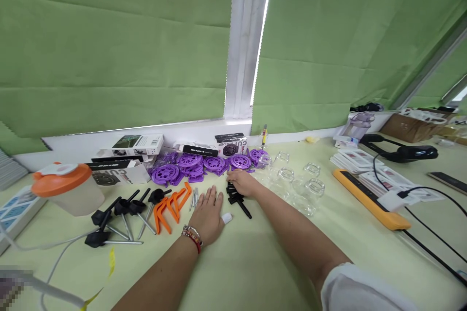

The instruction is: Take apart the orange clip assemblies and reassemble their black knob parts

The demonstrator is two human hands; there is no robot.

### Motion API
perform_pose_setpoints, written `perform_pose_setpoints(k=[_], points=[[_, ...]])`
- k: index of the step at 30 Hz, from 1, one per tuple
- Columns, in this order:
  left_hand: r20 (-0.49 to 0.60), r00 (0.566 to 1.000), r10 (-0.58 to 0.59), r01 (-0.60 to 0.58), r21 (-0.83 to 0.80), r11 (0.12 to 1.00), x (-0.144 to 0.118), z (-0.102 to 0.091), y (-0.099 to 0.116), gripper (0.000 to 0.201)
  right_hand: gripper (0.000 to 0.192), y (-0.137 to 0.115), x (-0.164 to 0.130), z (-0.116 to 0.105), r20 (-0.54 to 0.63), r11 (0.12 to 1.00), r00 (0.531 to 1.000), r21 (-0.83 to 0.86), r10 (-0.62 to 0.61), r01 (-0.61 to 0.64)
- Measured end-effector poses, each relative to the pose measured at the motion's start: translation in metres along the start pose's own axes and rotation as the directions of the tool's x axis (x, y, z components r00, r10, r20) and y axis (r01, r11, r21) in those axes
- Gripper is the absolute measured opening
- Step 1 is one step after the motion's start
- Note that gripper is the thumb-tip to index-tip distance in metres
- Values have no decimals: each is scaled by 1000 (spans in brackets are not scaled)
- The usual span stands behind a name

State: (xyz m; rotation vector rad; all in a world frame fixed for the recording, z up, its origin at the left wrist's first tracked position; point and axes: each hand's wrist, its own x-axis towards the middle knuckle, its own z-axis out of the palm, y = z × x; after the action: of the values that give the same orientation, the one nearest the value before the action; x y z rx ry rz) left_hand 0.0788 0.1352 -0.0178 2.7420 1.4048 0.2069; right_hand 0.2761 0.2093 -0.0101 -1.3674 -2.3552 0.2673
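In the lower centre, the left hand [207, 222] was laid flat, seemingly for support; black parts [237, 198] were touched by the right hand [241, 182], grip unclear.

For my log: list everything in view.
Blinds: several, green, back
Boxes: several, white, back
Discs: several, purple, back
Jug: one, translucent, left
Knobs: five, black, left
Hooks: several, orange, left
Pins: several, silver, centre
Sticks: several, black, centre
Jars: several, clear, right
Cards: several, white, right
Power strip: one, orange, right
Headset: one, black, right
Bottle: one, lilac, right
Carton: one, brown, right
Cables: several, black/grey, sides
Table: one, green, below
Left hand: one, centre
Right hand: one, centre
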Motion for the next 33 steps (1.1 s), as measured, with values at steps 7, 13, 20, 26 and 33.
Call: perform_pose_setpoints(k=[7,13,20,26,33], points=[[-9,1000,10,-10,5,1000,2,3,-1,66,32,3,-14,-3,3,998,999,32,45,-45],[-8,1000,6,-6,-2,1000,1,3,-2,65,36,5,-27,-4,-38,992,997,115,60,-55],[-38,998,43,-42,27,999,1,-4,2,65,35,1,-30,-3,-43,986,997,159,61,-54],[-53,941,334,-331,54,942,2,-10,5,58,35,-3,-31,0,-49,985,997,167,55,-46],[-3,929,370,-369,37,929,5,-7,4,59,34,-4,-32,-6,-39,963,993,251,112,-99]])
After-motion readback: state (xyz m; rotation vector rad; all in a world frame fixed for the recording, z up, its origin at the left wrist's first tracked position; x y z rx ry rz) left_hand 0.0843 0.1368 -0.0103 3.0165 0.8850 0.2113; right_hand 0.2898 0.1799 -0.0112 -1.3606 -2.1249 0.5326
